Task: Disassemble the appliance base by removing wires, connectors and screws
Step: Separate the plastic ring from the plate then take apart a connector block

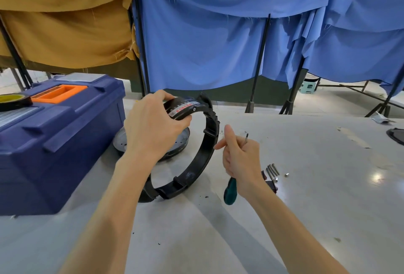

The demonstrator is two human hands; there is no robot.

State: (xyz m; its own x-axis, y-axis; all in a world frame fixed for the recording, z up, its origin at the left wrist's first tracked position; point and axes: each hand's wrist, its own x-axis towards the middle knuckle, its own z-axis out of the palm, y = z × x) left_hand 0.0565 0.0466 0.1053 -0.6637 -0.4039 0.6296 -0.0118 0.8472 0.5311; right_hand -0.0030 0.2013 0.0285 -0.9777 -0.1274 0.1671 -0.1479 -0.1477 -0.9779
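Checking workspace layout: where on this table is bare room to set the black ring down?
Bare table lies right of the screws, out to the dark object at the right edge, and along the near edge. Crowded: between toolbox and black ring, where a metal dish lies.

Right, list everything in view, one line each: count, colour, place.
ring-shaped plastic appliance base: one, black, upright on edge, centre of pale table
round metal plate: one, silver, flat behind the base
long metal screws: a few, silver, on the table right of the base
plastic toolbox: one, dark blue with orange handle, left
tape roll: one, black, on the toolbox lid
hung cloths: blue behind, tan left
green-handled screwdriver: one, in right hand
left hand: grips the base's top
right hand: holds the screwdriver
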